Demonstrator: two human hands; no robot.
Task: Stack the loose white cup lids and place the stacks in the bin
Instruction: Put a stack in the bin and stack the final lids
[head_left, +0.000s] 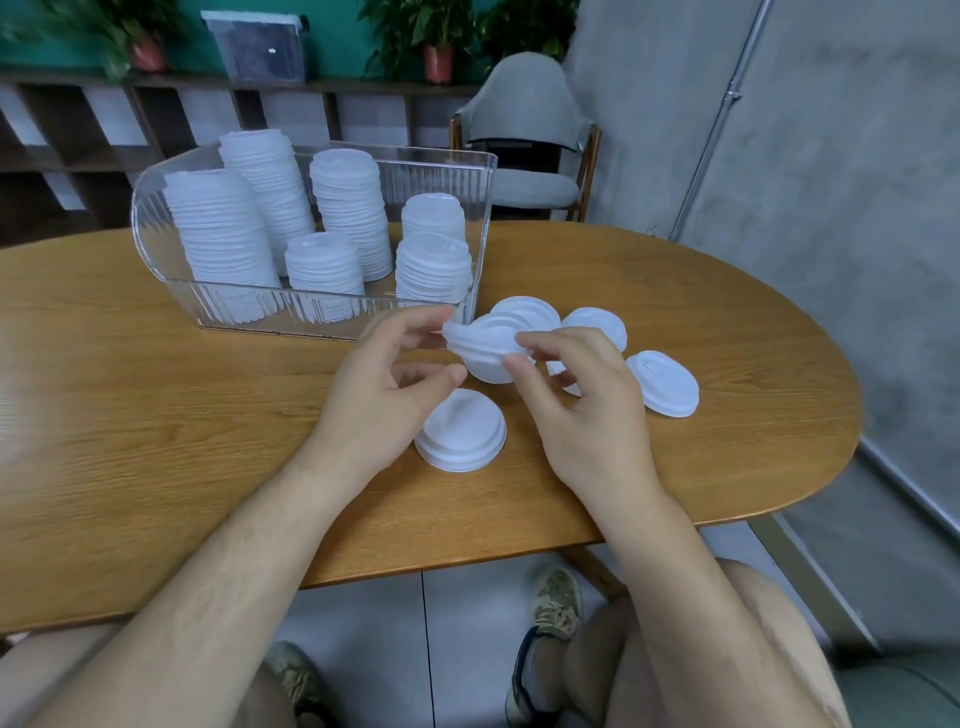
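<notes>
Several stacks (223, 234) already fill the bin (441, 156) beyond the left hand (384, 384). It and the right hand (587, 410) pinch a small stack (488, 348). Loose lids (460, 431) remain beside them.

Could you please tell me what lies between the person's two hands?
Head view: a small stack of white lids, held by the left hand and right hand.

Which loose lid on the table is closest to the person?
The lone lid lying flat on the near side of the left hand. The other loose lids sit farther back, beside or past the right hand.
</notes>
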